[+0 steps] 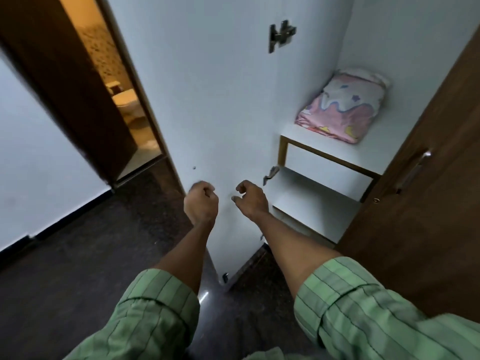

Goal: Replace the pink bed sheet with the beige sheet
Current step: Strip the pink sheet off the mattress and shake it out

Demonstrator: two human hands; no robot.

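Left grip (201,201): fingers curled into a loose fist, grasping nothing, held in the air in front of the white inner face of the open wardrobe door (207,100). Right grip (249,200): fingers loosely curled, thumb and forefinger apart, also grasping nothing, positioned just beside the left grip and near the door's hinged edge. Contact between either grip and the door surface cannot be determined. Both forearms are bare; green striped sleeves (350,302) are rolled back at the elbows.

The pink sheet (342,110), printed with stars and wavy bands, lies folded on the upper wardrobe shelf (291,131), pushed towards the back corner, well apart from both grips. A lower shelf (311,203) sits beneath it. A metal hinge (281,35) is mounted high on the door. The brown wardrobe door (428,203) at the right carries a metal handle (413,170). At upper left, a doorway (114,81) shows a warmly lit room containing a toilet (127,102). The floor (78,255) is dark.
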